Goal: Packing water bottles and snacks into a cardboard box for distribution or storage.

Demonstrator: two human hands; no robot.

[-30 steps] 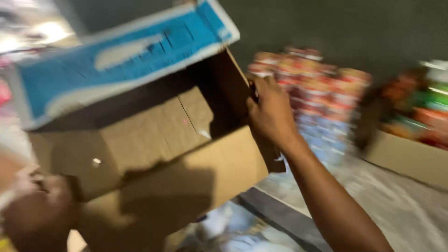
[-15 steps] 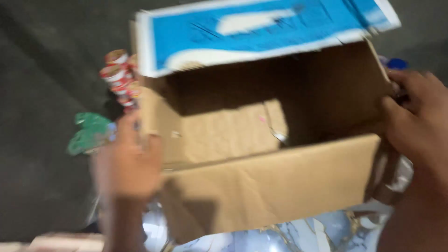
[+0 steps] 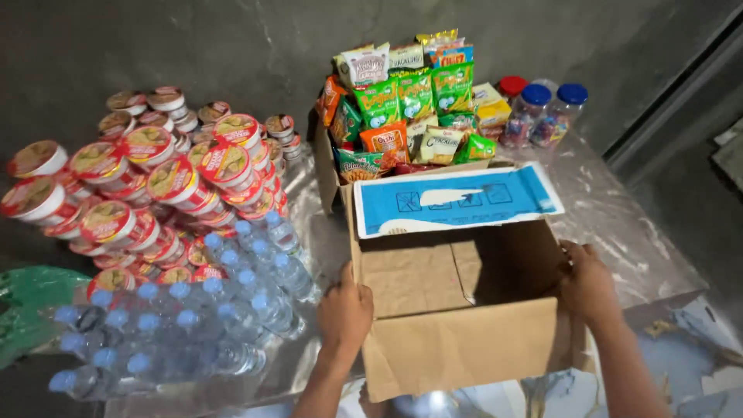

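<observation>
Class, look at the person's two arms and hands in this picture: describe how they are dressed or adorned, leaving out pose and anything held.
Both forearms are bare, with no sleeves in view. The left hand and right hand wear no gloves, and no watch, bracelet or ring is visible on either.

Brown cardboard box [image 3: 457, 340], its flap [image 3: 457, 200] blue with white marks; blue-capped water bottles [image 3: 186, 317]; green and orange snack packets [image 3: 406, 108].
</observation>
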